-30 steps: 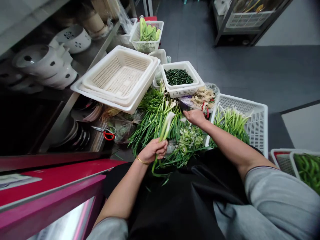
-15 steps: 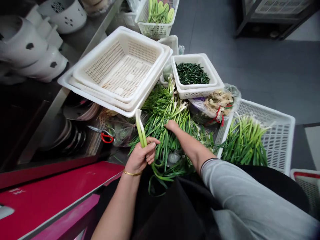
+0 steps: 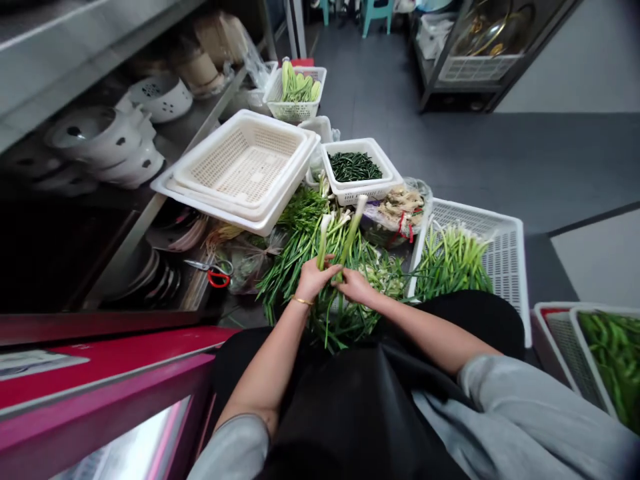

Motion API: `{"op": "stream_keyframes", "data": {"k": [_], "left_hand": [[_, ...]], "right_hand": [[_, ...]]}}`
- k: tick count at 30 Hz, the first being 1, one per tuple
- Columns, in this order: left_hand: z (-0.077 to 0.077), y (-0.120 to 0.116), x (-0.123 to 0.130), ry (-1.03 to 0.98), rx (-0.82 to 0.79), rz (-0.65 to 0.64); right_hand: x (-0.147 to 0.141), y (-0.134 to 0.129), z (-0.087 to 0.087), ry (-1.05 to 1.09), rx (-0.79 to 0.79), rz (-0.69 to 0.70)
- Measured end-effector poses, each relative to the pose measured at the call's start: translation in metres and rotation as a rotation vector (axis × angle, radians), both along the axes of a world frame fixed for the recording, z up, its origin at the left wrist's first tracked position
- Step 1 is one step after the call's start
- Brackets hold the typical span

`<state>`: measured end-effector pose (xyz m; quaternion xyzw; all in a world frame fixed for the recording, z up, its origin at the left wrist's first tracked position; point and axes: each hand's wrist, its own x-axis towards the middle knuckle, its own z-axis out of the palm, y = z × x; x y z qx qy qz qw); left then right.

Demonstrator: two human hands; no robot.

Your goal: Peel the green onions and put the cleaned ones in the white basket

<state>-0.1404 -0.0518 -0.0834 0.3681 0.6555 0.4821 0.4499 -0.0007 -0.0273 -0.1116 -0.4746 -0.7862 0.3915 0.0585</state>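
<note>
My left hand [image 3: 311, 280], with a gold bracelet at the wrist, is closed around a green onion [image 3: 323, 239] whose white end points up. Beside it, my right hand [image 3: 357, 288] pinches another, thicker green onion [image 3: 353, 230], tilted to the right. The hands nearly meet, and my left thumb lies across the lower part of that second stalk. Both are over a heap of green onions [image 3: 287, 270] on the floor. Pale trimmings [image 3: 387, 277] lie to the right of the heap. The leafy lower ends of the held stalks blend into the greens below.
Stacked white baskets [image 3: 235, 170] stand behind left, a basket of green chillies [image 3: 355, 167] behind. A basket at right [image 3: 507, 267] holds green onions. Red-handled scissors [image 3: 218, 275] lie left, by a shelf with white pots [image 3: 125, 147]. A bag of roots [image 3: 400, 203] sits behind right.
My right hand has come back from the heap with a green onion and now meets my left hand. My left hand has moved forward, and the view has tilted up.
</note>
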Motion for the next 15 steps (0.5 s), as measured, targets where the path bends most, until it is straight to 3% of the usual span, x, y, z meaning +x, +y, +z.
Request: {"op": "stream_keyframes", "data": {"k": [4, 7, 9, 10, 15], "left_hand": [[0.014, -0.012, 0.012, 0.018, 0.048, 0.019], [0.035, -0.03, 0.005, -0.17, 0.003, -0.086], [0.047, -0.04, 0.005, -0.241, 0.007, -0.159], [0.05, -0.044, 0.008, -0.248, 0.011, -0.168], [0.047, -0.062, 0.025, -0.216, -0.053, -0.111]], "right_hand": [[0.019, -0.019, 0.052, 0.045, 0.064, 0.24], [0.043, -0.01, 0.083, 0.26, 0.165, 0.125], [0.049, -0.008, 0.091, 0.368, 0.165, 0.018], [0.048, -0.009, 0.092, 0.383, 0.128, 0.036], [0.043, -0.022, 0.093, 0.329, 0.024, 0.273]]}}
